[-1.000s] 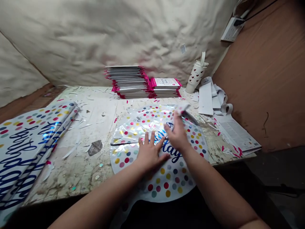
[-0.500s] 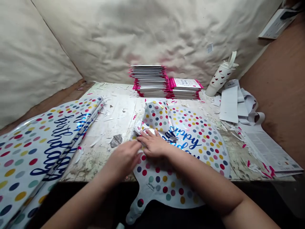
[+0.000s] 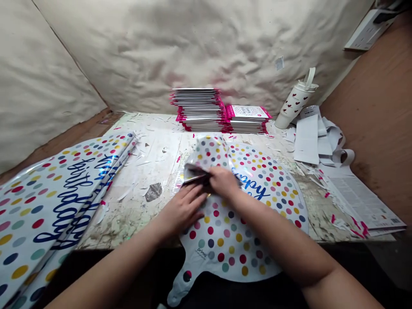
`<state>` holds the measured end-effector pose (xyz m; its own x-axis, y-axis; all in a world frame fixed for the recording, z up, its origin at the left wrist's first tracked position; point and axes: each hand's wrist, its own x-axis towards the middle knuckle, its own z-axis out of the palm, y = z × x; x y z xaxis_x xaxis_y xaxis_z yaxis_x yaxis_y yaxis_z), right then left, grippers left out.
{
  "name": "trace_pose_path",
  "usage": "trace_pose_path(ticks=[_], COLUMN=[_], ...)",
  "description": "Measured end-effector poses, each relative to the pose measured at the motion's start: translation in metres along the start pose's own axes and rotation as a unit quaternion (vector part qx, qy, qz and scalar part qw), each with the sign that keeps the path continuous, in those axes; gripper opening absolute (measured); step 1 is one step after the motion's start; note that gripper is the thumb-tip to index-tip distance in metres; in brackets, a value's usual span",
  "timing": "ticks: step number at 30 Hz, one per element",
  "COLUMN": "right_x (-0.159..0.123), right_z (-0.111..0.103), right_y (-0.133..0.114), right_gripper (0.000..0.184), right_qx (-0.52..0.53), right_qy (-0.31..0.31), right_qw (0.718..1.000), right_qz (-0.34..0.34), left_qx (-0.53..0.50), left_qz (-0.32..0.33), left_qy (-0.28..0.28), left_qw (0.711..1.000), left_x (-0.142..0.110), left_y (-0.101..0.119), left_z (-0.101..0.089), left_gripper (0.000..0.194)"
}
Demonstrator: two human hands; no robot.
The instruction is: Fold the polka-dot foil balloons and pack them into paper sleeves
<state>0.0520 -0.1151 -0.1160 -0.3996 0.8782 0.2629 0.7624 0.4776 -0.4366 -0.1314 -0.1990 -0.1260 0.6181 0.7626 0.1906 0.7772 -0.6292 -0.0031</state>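
Across the scarred worktop point(image 3: 154, 146), what lies largest?

Flat polka-dot foil balloons point(image 3: 54, 210) with blue "birthday" lettering, piled at nine o'clock. A round foil balloon point(image 3: 260, 193) sits in the middle, its dotted top folded over toward twelve o'clock and its tail hanging past the near edge at six.

What stands beyond it?

Two stacks of pink-edged packets point(image 3: 198, 109) at twelve o'clock, a heart-print tumbler point(image 3: 292, 103) at one, and loose paper strips point(image 3: 322, 137) at two.

And the hands?

The left hand point(image 3: 183, 210) lies open and flat on the balloon, just beside the right hand point(image 3: 223, 182), which is clamped on the folded foil point(image 3: 196, 171), pressing the crease together.
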Motion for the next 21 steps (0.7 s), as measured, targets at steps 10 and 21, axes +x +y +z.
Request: trace_pose_path(ticks=[10,21], right_x=[-0.057,-0.149], right_z=[-0.153,-0.041], right_y=[0.102,0.081], right_gripper=[0.021,0.031], right_qx=[-0.162,-0.006], right_qy=[0.399,-0.054], right_qw=[0.901,0.961], right_qz=[-0.057,-0.272], left_qx=[-0.17,-0.641], left_qz=[-0.238,-0.451], left_qy=[-0.051,0.067], left_qw=[0.955,0.617], left_x=[0.008,0.03], left_y=[-0.018,-0.048], left_z=[-0.006,-0.016], left_gripper=[0.056,0.031])
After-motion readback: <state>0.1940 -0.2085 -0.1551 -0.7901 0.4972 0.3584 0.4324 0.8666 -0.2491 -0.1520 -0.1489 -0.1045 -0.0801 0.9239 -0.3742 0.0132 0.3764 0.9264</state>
